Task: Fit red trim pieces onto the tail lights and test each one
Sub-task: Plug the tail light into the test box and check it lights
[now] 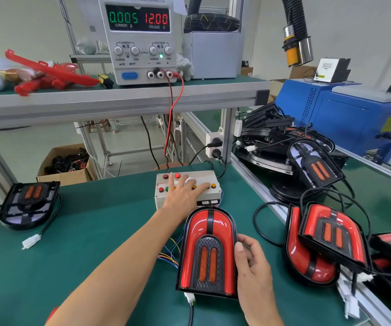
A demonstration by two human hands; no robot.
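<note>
green mat [91, 250] open left, tail-light pile [326, 241] — crowding right

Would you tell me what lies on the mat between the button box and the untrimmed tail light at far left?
Head view: only bare green mat between button box and untrimmed tail light.
</note>
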